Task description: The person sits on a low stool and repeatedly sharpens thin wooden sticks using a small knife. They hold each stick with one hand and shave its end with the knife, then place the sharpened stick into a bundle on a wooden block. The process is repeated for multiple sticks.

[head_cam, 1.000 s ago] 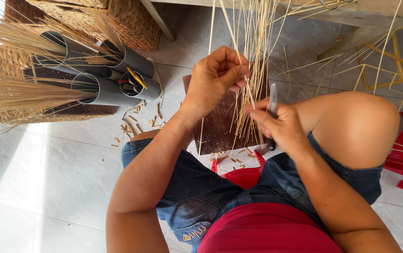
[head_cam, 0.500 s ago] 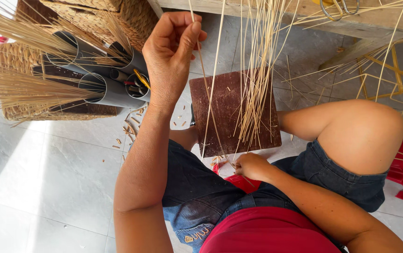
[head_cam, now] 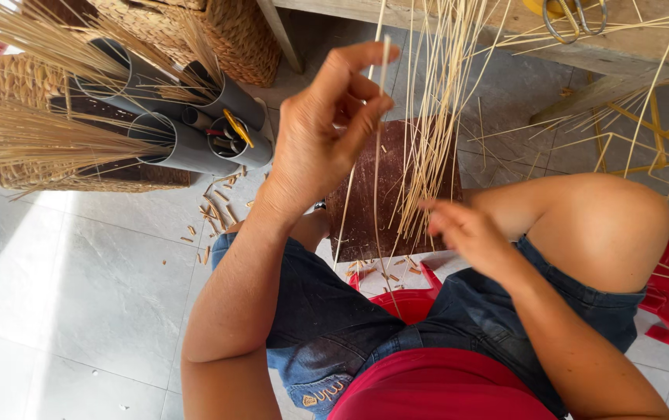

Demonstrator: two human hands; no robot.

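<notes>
Your left hand [head_cam: 327,132] is raised, forearm upright, thumb and fingers pinched together. Your right hand [head_cam: 467,233] sits lower by your knee, fingers loosely curled.

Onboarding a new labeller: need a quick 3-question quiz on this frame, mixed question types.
1. True or false: the raised left hand pinches a thin pale straw strand between fingers and thumb.
2. Multiple choice: the bundle of long pale straw stalks hangs in front of which thing? A) a dark brown rectangular board B) a blue bucket C) a glass jar
3. Short answer: what holds the pale straw at upper left, inside the woven wicker basket?

Key: 1 true. 2 A. 3 Grey plastic tubes lying on their sides. The right hand is blurred, low by the stalk ends.
</notes>
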